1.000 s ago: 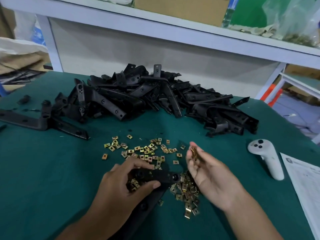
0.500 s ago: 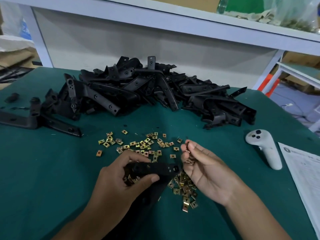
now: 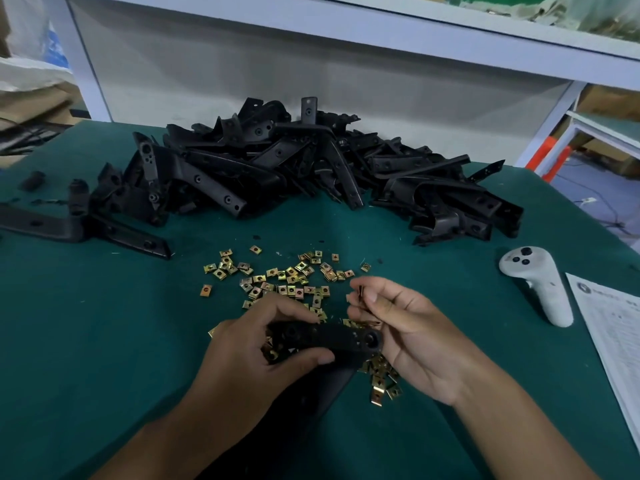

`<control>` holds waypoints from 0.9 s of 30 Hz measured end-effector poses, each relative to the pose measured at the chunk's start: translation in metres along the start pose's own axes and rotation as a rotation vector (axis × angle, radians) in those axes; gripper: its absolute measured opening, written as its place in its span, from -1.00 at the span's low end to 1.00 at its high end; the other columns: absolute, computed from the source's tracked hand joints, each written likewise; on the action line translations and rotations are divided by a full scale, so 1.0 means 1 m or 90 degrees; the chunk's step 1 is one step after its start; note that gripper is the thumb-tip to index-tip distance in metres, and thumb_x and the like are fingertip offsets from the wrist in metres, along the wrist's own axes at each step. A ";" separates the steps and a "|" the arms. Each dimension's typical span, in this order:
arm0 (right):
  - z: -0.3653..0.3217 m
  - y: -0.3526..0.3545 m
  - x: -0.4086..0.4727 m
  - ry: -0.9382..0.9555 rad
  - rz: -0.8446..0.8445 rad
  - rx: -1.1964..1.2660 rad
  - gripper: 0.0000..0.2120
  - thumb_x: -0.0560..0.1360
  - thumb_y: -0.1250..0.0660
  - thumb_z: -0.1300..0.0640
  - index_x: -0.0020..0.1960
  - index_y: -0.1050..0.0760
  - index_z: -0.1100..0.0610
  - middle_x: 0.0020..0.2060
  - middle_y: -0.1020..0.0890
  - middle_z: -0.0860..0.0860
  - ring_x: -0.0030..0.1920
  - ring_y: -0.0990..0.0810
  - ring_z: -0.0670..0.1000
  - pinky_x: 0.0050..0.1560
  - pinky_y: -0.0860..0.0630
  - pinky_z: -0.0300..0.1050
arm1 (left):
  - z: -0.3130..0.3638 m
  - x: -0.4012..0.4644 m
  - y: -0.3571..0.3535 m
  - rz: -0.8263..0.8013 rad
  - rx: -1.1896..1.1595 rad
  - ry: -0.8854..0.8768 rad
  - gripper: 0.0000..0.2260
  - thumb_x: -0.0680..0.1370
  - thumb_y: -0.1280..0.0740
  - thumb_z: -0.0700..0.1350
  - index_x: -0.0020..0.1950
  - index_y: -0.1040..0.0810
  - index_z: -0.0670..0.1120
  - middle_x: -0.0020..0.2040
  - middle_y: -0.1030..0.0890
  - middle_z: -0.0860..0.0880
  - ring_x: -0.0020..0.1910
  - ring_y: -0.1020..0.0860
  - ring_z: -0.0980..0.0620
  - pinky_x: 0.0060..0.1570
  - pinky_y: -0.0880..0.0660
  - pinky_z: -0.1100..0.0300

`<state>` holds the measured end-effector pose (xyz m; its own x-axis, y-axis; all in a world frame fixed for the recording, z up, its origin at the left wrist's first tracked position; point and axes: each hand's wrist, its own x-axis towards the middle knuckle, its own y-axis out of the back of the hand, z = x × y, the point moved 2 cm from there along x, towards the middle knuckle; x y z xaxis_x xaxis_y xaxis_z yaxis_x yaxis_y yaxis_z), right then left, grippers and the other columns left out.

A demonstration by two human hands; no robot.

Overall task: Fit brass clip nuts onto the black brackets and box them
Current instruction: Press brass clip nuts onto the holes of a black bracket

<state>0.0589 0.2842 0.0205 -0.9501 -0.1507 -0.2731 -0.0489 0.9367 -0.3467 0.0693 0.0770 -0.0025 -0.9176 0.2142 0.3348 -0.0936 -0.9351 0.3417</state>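
The left hand (image 3: 263, 344) grips the bracket (image 3: 332, 339) lying left-to-right above the counter (image 3: 86, 341), its free end just below the clip nut (image 3: 361, 293) pinched in the right hand (image 3: 408, 334).

The big pile of brackets (image 3: 311, 174) lies at the back of the table (image 3: 86, 323). The little nuts (image 3: 284, 278) lie in front of it. A controller (image 3: 540, 285) lies to the right.

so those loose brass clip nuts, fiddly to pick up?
Probably. The brass clip nuts look small, thin and flat on the green mat, so likely light and hard to pinch. Flat sides suggest they'd slide, not roll.
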 end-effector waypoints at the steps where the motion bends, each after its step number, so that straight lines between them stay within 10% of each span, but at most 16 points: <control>1: 0.000 0.000 0.000 -0.004 0.003 -0.003 -0.82 0.42 -0.41 0.15 -0.04 -0.75 0.07 -0.11 -0.73 0.04 -0.12 -0.71 -0.09 -0.17 -0.63 -0.25 | 0.000 0.000 -0.001 -0.001 0.004 -0.004 -0.68 0.31 -0.47 0.32 0.00 -0.55 0.30 -0.11 -0.68 0.29 -0.18 -0.65 0.29 -0.22 -0.49 0.46; 11: -0.002 0.001 -0.003 0.071 -0.016 -0.155 -0.90 0.41 -0.46 0.05 -0.10 -0.72 0.00 -0.35 -0.62 -0.15 -0.34 -0.50 -0.22 -0.25 -0.44 -0.33 | -0.001 0.000 -0.001 0.007 -0.009 -0.001 -0.69 0.32 -0.48 0.28 0.00 -0.56 0.26 -0.11 -0.69 0.28 -0.14 -0.66 0.27 -0.15 -0.53 0.40; 23: 0.001 0.004 -0.002 0.056 -0.003 -0.287 -0.77 0.38 -0.51 -0.04 -0.01 -0.71 0.02 -0.06 -0.73 -0.01 0.03 -0.62 0.07 0.31 -0.44 0.33 | 0.002 0.000 0.001 0.021 0.025 -0.002 -0.66 0.32 -0.54 0.27 0.01 -0.55 0.26 -0.14 -0.66 0.31 -0.18 -0.64 0.29 -0.21 -0.50 0.44; 27: 0.001 0.006 -0.002 0.059 -0.005 -0.273 -0.82 0.41 -0.56 -0.01 -0.04 -0.71 0.02 -0.14 -0.71 -0.04 -0.09 -0.61 -0.07 0.08 -0.53 0.04 | 0.002 0.000 0.001 0.030 0.024 -0.002 -0.69 0.33 -0.51 0.20 0.01 -0.55 0.26 -0.14 -0.66 0.33 -0.18 -0.63 0.32 -0.23 -0.46 0.51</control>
<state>0.0604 0.2897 0.0177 -0.9718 -0.1477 -0.1837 -0.1611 0.9851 0.0603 0.0700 0.0762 -0.0005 -0.9193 0.1709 0.3545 -0.0353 -0.9330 0.3582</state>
